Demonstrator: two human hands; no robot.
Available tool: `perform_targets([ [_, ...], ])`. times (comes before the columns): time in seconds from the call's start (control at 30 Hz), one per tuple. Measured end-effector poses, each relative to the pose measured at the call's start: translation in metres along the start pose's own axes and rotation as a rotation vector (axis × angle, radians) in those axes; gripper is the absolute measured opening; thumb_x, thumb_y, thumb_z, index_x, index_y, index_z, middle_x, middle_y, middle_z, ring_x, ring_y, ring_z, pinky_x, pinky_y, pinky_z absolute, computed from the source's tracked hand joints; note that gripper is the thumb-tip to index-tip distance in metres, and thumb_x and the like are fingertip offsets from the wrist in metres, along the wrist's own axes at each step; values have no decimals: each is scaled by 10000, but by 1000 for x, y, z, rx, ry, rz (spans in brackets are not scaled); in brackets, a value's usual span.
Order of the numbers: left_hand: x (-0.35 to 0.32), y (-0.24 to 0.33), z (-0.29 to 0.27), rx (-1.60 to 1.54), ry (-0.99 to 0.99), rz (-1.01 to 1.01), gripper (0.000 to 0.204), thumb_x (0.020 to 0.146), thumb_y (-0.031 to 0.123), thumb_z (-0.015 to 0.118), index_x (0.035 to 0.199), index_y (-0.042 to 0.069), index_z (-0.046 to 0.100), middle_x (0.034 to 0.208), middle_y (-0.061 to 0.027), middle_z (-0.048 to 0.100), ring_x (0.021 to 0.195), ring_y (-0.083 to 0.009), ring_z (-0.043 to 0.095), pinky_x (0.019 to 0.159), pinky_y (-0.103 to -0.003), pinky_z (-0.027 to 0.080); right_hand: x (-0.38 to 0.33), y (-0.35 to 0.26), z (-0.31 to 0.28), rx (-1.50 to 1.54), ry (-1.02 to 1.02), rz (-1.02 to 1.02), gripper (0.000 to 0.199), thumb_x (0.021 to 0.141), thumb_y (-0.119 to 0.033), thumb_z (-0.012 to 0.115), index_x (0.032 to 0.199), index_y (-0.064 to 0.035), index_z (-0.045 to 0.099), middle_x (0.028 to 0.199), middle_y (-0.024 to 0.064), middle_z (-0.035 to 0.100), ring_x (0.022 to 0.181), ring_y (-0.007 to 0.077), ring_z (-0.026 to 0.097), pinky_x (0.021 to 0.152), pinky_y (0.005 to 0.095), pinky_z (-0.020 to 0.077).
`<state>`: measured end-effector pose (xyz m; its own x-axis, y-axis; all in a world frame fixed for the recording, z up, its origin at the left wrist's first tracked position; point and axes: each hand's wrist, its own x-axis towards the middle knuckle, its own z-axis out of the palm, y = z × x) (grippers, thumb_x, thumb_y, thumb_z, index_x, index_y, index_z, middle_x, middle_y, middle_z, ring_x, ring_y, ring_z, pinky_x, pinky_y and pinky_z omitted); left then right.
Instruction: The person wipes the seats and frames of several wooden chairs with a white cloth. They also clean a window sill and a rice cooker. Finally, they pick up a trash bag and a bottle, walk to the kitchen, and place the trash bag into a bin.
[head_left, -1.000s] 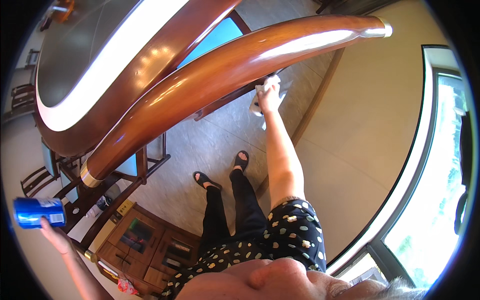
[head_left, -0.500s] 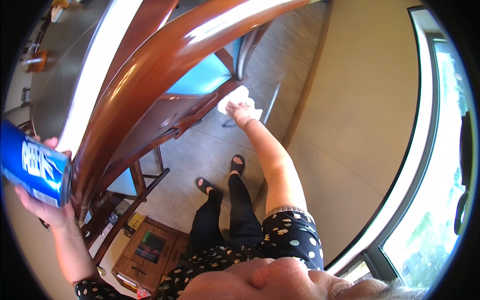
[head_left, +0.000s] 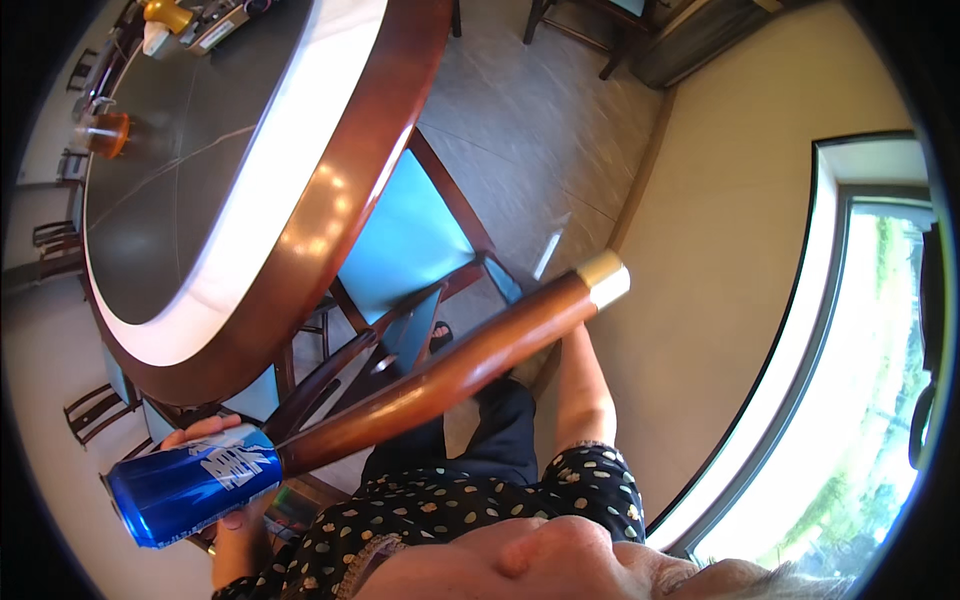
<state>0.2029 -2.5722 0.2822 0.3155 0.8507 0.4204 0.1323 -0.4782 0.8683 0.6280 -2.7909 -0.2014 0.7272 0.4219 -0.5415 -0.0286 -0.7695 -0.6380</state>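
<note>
In my left hand (head_left: 205,430) is a blue drink can (head_left: 195,483) with silver-white markings, lying on its side, the fingers wrapped round it. Its right end meets the lower end of a curved, glossy brown wooden chair rail (head_left: 440,388); I cannot tell if they touch. This rail slants up to the right and finishes in a bright, pale end. My right forearm (head_left: 585,395) reaches up to that end, where the rail hides the hand, so its fingers and anything in them are out of sight.
At left stands a large table (head_left: 165,170) with a dark top, white band and brown wooden rim. A chair with a light-blue seat (head_left: 405,240) is tucked beside it. An orange-lidded container (head_left: 108,133) sits on the table. A beige wall (head_left: 730,200) and bright window (head_left: 870,400) run along the right.
My view has shifted, bringing more of the table in. The can has moved right and lower in the picture. My right hand, earlier visible on a white cloth, is now behind the chair rail.
</note>
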Motion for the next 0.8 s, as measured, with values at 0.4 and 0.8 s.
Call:
perform_targets([
  [0.4,-32,8,-7,99,609,-553,914,764,591,662,1348,-22,317,1254,-210,500,1028,-276,571,870,-391,508,155,-376,199,-131,-319,-1009,474,802,-68,610,1263,-103,505,1416,192,359,1237,390,424,1042,378,379],
  [0.8,-27,27,1,276,533,-636,836,787,526,669,1324,-25,342,1225,-208,515,1081,-297,547,927,-411,471,81,-241,129,-927,-684,-1053,517,853,-102,483,1359,-194,433,1495,12,278,1282,315,378,1050,426,345],
])
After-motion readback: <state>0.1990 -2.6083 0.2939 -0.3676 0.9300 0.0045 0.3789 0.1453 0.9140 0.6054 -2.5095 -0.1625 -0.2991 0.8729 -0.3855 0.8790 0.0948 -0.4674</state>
